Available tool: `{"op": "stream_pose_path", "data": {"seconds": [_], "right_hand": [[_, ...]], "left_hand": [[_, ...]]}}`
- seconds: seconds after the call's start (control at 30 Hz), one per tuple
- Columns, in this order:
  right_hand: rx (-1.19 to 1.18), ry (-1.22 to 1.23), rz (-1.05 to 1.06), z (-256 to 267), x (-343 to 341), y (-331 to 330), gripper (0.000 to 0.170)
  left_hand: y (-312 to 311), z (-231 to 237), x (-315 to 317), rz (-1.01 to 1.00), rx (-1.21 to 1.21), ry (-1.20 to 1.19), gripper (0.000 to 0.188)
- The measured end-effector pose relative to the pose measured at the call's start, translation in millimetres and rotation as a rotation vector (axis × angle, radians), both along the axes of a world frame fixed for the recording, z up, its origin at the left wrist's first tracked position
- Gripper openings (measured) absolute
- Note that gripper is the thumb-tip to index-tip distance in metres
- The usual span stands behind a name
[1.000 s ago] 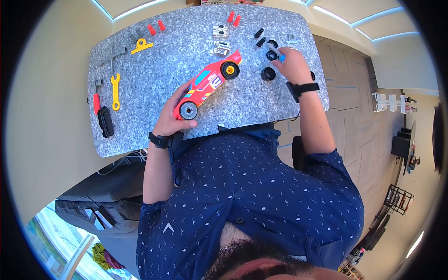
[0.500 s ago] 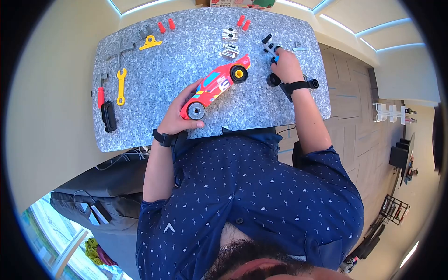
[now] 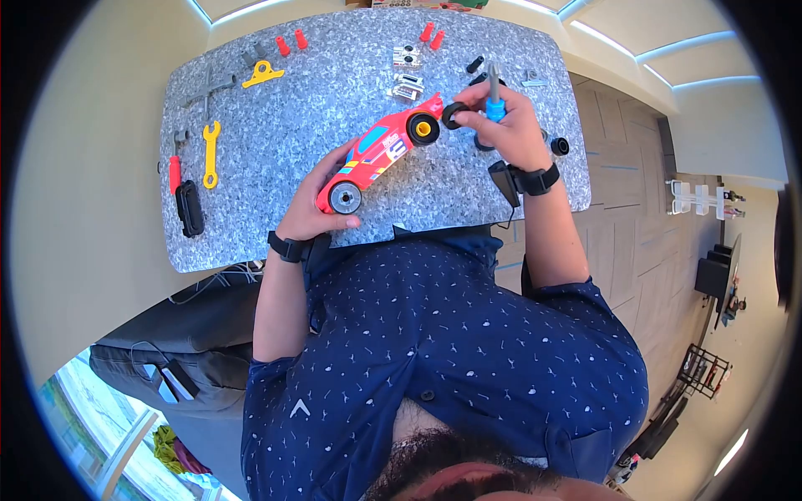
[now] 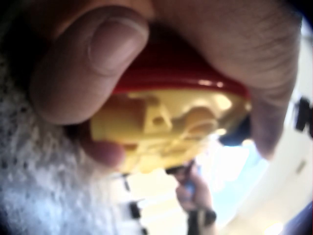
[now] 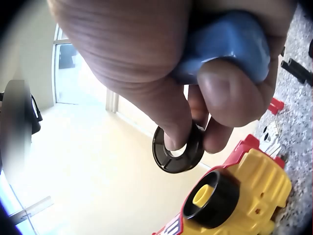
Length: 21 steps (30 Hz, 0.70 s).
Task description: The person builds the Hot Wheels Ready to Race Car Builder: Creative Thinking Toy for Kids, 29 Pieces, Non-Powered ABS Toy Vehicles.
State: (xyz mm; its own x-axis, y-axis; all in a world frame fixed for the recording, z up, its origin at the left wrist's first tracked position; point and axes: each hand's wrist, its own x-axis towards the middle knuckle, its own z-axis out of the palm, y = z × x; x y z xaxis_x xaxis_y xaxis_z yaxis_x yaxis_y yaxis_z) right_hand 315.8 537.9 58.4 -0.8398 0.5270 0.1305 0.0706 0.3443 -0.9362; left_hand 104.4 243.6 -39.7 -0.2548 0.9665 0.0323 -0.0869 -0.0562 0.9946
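My left hand (image 3: 313,209) grips a red toy race car (image 3: 380,150) by its front end; its thumb lies near the front wheel (image 3: 344,197), which has a grey hub. The car's yellow underside (image 4: 166,127) faces the left wrist camera. At the tail, the rear wheel (image 3: 423,129) shows a yellow centre inside a black tyre. My right hand (image 3: 514,129) pinches a black wheel ring (image 3: 454,115) between thumb and fingertips, just beside that rear wheel. The same hand also holds a blue-handled screwdriver (image 3: 495,108) against its palm, shaft pointing away from the body.
Several black parts (image 3: 474,64) lie around the right hand, with another black piece (image 3: 560,147) by the right edge. Silver sticker-covered pieces (image 3: 407,86) and red pegs (image 3: 432,36) lie beyond the car. At the left are a yellow wrench (image 3: 211,155), yellow bracket (image 3: 263,73) and black case (image 3: 190,209).
My right hand has reached among the black parts, then come left towards the car's tail with a black wheel ring in its fingers. The left hand and the car stay nearly still.
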Motion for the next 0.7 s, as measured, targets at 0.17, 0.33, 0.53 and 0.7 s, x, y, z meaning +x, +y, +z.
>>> {"op": "stream_pose_path", "data": {"seconds": [0.17, 0.33, 0.53, 0.7], "right_hand": [[-0.1, -0.013, 0.049, 0, -1, -11, 0.021], [0.016, 0.013, -0.02, -3, -9, -20, 0.021], [0.399, -0.167, -0.06, -3, -18, -24, 0.021], [0.5, -0.159, -0.046, 0, -25, -29, 0.024]], "left_hand": [[-1, -3, 0, 0.016, 0.005, 0.016, 0.13], [1, 2, 1, 0.014, -0.008, 0.019, 0.131], [1, 0, 1, 0.008, -0.02, 0.014, 0.134], [0, -1, 2, 0.017, -0.018, 0.005, 0.134]]}}
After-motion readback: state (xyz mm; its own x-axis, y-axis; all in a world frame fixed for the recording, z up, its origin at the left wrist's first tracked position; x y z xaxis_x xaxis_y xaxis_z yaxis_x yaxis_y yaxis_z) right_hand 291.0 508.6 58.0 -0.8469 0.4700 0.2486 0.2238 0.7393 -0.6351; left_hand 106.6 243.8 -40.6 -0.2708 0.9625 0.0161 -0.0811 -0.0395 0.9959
